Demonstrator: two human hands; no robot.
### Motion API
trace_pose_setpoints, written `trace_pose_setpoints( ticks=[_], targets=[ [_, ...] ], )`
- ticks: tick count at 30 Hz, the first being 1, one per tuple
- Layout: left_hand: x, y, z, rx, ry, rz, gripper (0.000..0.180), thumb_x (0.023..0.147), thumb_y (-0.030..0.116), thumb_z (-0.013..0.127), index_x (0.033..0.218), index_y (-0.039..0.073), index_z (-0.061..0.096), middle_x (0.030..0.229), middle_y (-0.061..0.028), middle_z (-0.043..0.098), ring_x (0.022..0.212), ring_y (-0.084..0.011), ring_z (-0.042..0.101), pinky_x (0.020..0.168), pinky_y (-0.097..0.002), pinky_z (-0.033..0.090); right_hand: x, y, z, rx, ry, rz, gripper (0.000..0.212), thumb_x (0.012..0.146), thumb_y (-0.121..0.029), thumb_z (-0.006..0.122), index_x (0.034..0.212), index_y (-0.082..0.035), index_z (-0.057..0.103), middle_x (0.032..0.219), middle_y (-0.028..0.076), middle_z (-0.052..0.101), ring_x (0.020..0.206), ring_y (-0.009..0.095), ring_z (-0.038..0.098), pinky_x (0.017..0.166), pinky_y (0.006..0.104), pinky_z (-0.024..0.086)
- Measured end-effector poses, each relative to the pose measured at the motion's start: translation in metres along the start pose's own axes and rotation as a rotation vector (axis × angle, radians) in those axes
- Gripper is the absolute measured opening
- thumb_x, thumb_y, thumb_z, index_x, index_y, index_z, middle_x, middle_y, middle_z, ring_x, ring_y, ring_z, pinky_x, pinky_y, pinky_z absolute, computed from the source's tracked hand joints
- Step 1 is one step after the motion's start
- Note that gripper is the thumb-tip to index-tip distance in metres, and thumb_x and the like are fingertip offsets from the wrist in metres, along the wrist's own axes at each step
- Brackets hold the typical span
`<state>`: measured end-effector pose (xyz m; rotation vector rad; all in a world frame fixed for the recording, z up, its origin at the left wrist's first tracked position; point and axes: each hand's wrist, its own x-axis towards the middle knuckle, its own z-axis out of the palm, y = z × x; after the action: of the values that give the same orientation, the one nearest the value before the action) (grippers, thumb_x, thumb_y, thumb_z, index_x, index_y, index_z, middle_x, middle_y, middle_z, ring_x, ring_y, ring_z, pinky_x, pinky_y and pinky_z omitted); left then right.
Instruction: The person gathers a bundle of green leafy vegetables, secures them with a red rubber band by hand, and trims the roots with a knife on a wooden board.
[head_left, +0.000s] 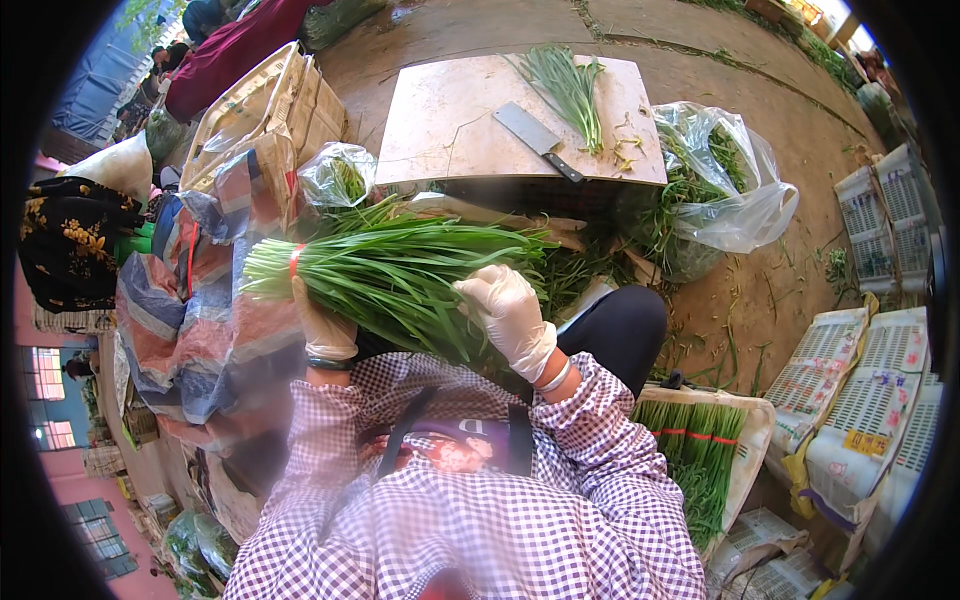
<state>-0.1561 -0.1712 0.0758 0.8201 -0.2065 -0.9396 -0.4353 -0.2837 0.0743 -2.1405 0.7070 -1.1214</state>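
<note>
A thick bunch of Chinese chives [400, 265] lies across my lap, its pale cut ends to the left and its green leaves fanning right. A red band [296, 262] circles it near the pale ends. My left hand [325, 325], in a white glove, grips the bunch from below, just right of the band; part of its fingers is hidden under the stalks. On the leafy side, my gloved right hand [505, 315] has its fingers curled in a pinch at the leaves. Whatever sits between those fingertips is too small to make out.
Ahead stands a pale board [430, 120] with a cleaver [535, 138] and a smaller heap of chives [565, 90]. A clear plastic bag [740, 190] of greens sits right of it. Banded bunches fill a crate [750, 440] by my right side. Stacked crates [265, 110] stand front left.
</note>
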Motion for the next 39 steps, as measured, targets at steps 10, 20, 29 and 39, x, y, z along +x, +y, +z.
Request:
trace_pose_setpoints(
  ticks=[10, 20, 29, 39],
  targets=[
    [-0.006, -0.004, 0.011, 0.094, 0.032, 0.029, 0.069, 0.097, 0.054, 0.058, 0.147, 0.01, 0.044, 0.143, -0.0111, 0.054, 0.128, -0.0305, 0.054, 0.109, -0.047, 0.045, 0.002, -0.002, 0.006, -0.025, -0.081, 0.01, 0.031, 0.075, -0.01, 0.078, 0.104, -0.009, 0.069, 0.092, 0.008, 0.065, 0.088, 0.03, 0.062, 0.078, 0.0398, 0.051],
    [-0.009, -0.006, 0.016, 0.065, -0.01, 0.012, 0.063, 0.1, 0.047, 0.055, 0.146, 0.006, 0.044, 0.141, -0.0116, 0.055, 0.126, -0.029, 0.054, 0.109, -0.0445, 0.045, 0.001, 0.0, 0.018, 0.064, -0.121, 0.03, 0.03, 0.076, -0.01, 0.074, 0.106, -0.007, 0.067, 0.094, 0.011, 0.065, 0.089, 0.032, 0.063, 0.08, 0.0416, 0.052],
    [-0.007, -0.008, 0.014, 0.044, -0.014, 0.008, 0.059, 0.1, 0.043, 0.058, 0.144, 0.006, 0.046, 0.138, -0.0111, 0.057, 0.124, -0.0283, 0.056, 0.106, -0.0438, 0.048, -0.008, 0.006, 0.025, 0.083, -0.129, 0.102, 0.03, 0.079, -0.01, 0.072, 0.107, -0.006, 0.065, 0.099, 0.014, 0.065, 0.092, 0.034, 0.064, 0.081, 0.0422, 0.052],
    [-0.003, -0.007, 0.007, 0.137, 0.046, 0.003, 0.065, 0.097, 0.05, 0.06, 0.145, 0.008, 0.046, 0.14, -0.0106, 0.056, 0.125, -0.0288, 0.055, 0.108, -0.0447, 0.045, -0.02, 0.018, 0.029, 0.365, 0.145, 0.427, 0.022, 0.081, 0.002, 0.068, 0.102, -0.002, 0.065, 0.089, 0.012, 0.067, 0.079, 0.023, 0.066, 0.071, 0.033, 0.053]
  ],
)
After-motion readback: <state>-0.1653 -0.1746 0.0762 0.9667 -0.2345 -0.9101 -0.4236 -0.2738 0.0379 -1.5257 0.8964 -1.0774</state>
